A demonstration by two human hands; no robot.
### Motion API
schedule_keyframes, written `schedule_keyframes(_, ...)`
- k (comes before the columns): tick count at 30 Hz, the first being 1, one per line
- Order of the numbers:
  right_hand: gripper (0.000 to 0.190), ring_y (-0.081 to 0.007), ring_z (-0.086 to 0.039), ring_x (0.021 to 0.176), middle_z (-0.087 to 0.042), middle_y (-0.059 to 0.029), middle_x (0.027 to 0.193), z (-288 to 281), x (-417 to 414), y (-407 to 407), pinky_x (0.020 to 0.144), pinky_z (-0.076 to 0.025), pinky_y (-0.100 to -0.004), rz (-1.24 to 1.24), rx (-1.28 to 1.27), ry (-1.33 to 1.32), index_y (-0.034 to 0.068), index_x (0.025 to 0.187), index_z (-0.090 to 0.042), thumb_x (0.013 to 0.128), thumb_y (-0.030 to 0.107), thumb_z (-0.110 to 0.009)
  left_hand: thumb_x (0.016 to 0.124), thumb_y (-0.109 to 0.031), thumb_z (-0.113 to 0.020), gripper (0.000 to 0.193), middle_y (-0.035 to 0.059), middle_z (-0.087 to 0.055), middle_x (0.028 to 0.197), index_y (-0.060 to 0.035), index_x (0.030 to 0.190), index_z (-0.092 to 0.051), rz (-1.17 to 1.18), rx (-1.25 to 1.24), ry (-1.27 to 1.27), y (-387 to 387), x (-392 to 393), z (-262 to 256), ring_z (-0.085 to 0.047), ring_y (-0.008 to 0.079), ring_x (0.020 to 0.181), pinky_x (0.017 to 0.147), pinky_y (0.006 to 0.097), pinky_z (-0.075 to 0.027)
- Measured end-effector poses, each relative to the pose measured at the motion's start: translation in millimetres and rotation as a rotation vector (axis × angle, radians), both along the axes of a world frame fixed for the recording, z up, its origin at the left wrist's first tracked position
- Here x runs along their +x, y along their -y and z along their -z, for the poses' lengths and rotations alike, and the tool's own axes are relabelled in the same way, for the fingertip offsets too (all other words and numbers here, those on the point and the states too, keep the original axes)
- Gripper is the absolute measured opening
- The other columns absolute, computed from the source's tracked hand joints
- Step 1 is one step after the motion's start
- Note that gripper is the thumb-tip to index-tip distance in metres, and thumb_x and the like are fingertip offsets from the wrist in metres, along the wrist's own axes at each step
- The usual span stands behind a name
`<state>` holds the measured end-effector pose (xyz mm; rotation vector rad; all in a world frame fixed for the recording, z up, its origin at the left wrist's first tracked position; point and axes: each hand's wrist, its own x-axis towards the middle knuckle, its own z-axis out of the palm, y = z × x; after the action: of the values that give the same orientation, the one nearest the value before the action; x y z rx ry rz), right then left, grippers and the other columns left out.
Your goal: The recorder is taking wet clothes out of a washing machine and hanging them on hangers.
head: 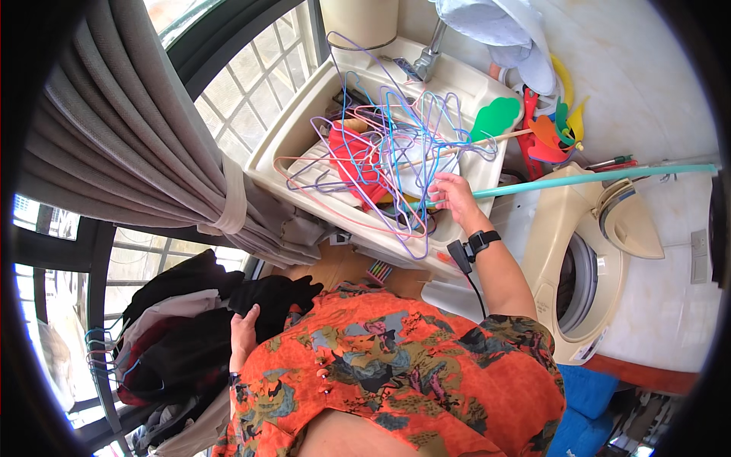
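A tangled heap of wire clothes hangers (394,148), in purple, blue and pink, lies in a cream utility sink (268,143). My right hand (453,197) is at the heap's near right side, fingers spread and slightly curled; whether it touches a hanger cannot be told. My left hand (245,331) grips a black garment (274,300) at the lower left, thumb on top of the cloth. Beside it, dark and light clothes (177,337) hang on hangers by the window. Under the heap are a red plastic thing (351,160) and a white washboard-like piece (320,168).
A turquoise pole (571,179) runs from the sink over an open front-loading washing machine (539,268). A colourful pinwheel (551,137) and a green plastic paddle (495,117) lie at the sink's right. A tied grey curtain (143,131) hangs at the left. Above the sink is a tap (425,63).
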<state>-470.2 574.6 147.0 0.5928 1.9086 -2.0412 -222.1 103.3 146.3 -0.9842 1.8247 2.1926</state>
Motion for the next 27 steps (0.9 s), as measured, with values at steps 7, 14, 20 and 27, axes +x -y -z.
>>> schedule_keyframes(7,0.03,-0.0145,-0.057,0.06,-0.061,-0.007,0.078,9,-34,14,0.045,-0.044,-0.0263,0.167,0.178,-0.018,0.001,0.105,-0.055,0.078,0.01,-0.062,0.085,-0.012,-0.061,0.028,0.0057,-0.063,0.104,0.0,0.111,-0.058,-0.026,-0.005,0.012,-9,-5,-2,-0.06,0.0145,0.092,0.084,0.0294,-0.046)
schedule_keyframes(14,0.01,-0.0104,-0.052,0.05,-0.057,-0.0039,0.069,-5,-42,11,0.043,-0.042,-0.0228,0.228,0.079,-0.264,0.002,0.086,-0.055,0.077,0.004,-0.058,0.085,-0.012,-0.062,0.027,0.0055,-0.063,0.103,-0.0001,0.109,-0.058,-0.029,-0.037,0.039,-12,-2,-3,-0.06,0.0143,0.091,0.084,0.0292,-0.046)
schedule_keyframes(20,0.01,-0.0067,-0.045,0.047,-0.054,-0.003,0.067,-49,-43,-2,0.041,-0.039,-0.0208,0.145,0.02,-0.584,0.001,0.093,-0.053,0.084,0.003,-0.051,0.086,-0.011,-0.061,0.028,0.0056,-0.063,0.106,-0.0002,0.111,-0.058,-0.043,-0.024,0.045,-20,-4,-7,-0.06,0.015,0.094,0.085,0.0296,-0.046)
schedule_keyframes(27,0.026,-0.0287,-0.06,0.068,-0.06,-0.0128,0.074,-15,-76,-35,0.064,-0.049,-0.0393,0.359,1.489,-0.905,-0.001,0.1,-0.054,0.079,0.014,-0.059,0.086,-0.01,-0.061,0.027,0.0063,-0.064,0.105,-0.0001,0.111,-0.058,-0.035,-0.005,0.048,-31,-14,-16,-0.061,0.0158,0.094,0.085,0.0297,-0.047)
